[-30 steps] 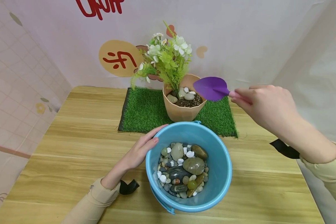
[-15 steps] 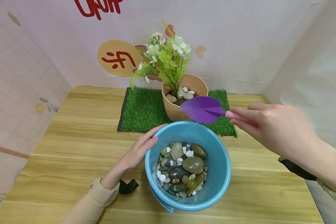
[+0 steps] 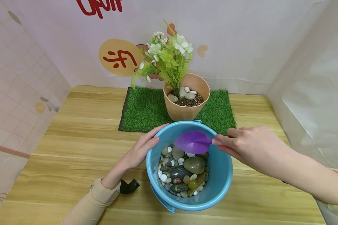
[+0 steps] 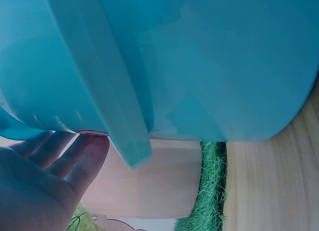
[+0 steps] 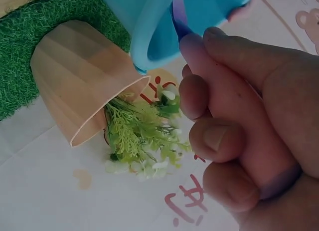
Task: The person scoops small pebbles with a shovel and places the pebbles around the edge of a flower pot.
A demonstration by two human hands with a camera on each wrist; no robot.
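My right hand (image 3: 252, 148) grips the pink handle (image 5: 234, 111) of a small hand trowel, its fingers and thumb wrapped round it. The trowel's purple blade (image 3: 193, 142) dips inside the light blue bucket (image 3: 228, 184), over the far part of the stones. On the bucket's floor lie smooth large stones (image 3: 195, 165), several small pebbles and white ones. Against the bucket's left outer side rests my left hand (image 3: 140, 151), fingers fairly straight near the rim. In the left wrist view its fingers (image 4: 87, 163) touch the blue wall.
Behind the bucket stands a peach flowerpot (image 3: 183, 112) with soil, a few stones and a white-flowered plant (image 3: 169, 59). The pot is on a green turf mat (image 3: 146, 109). The wooden table (image 3: 81, 140) meets printed cloth walls (image 3: 236, 47) at the back and sides.
My right hand has brought the trowel from beside the flowerpot, down and toward me, into the bucket. The left hand and the bucket have stayed in place.
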